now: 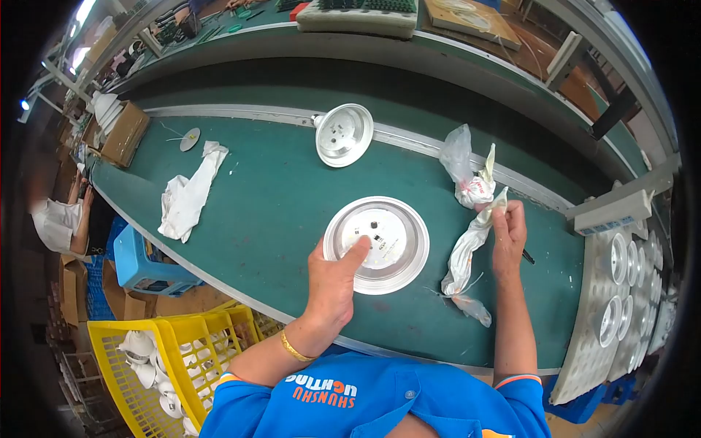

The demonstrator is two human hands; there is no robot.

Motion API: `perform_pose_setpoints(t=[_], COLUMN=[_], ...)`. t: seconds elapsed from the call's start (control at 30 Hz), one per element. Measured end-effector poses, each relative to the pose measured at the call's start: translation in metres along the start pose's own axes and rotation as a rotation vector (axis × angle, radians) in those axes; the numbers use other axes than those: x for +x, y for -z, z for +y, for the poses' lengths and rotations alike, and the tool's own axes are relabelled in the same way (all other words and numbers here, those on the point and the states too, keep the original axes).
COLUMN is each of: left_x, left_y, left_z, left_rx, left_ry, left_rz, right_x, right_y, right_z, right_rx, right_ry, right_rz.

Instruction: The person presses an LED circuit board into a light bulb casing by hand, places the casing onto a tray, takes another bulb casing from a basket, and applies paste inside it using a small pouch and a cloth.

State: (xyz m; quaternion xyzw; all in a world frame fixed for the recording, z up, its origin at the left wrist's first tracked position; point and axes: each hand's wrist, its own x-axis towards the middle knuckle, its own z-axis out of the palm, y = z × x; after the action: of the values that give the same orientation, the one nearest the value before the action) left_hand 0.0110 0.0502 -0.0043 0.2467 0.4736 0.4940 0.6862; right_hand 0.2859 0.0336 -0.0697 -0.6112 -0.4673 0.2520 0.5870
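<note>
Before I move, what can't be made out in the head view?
All in the head view:
Held lamp: back turned away; printing too small to read.
Left hand: fingers hidden behind the held lamp.
White bundle in the right hand: contents hidden by its wrapping.
Yellow crate: lower part cut off by the bottom edge.

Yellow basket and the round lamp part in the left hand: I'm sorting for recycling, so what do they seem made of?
Yellow basket: probably smooth moulded plastic, from its even colour and slotted walls.
Round lamp part: smooth white rim, shiny grey inner ring; coated metal or plastic, I can't tell which.
</note>
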Motion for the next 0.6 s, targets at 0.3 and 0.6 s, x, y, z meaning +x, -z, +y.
perform_pose_setpoints(t=[0.3,0.6], left_x=[-0.007,-0.012], left_y=[0.000,0.002], left_z=[0.007,-0.003], left_rx=[0.049,0.143], left_ry=[-0.006,-0.084], left_rz=[0.015,-0.061], right_x=[-0.021,-0.037], right_y=[-0.035,-0.061], right_z=[-0.033,-0.133], right_rx=[0.281,-0.422], right_ry=[-0.017,0.584], right_rz=[0.060,-0.319])
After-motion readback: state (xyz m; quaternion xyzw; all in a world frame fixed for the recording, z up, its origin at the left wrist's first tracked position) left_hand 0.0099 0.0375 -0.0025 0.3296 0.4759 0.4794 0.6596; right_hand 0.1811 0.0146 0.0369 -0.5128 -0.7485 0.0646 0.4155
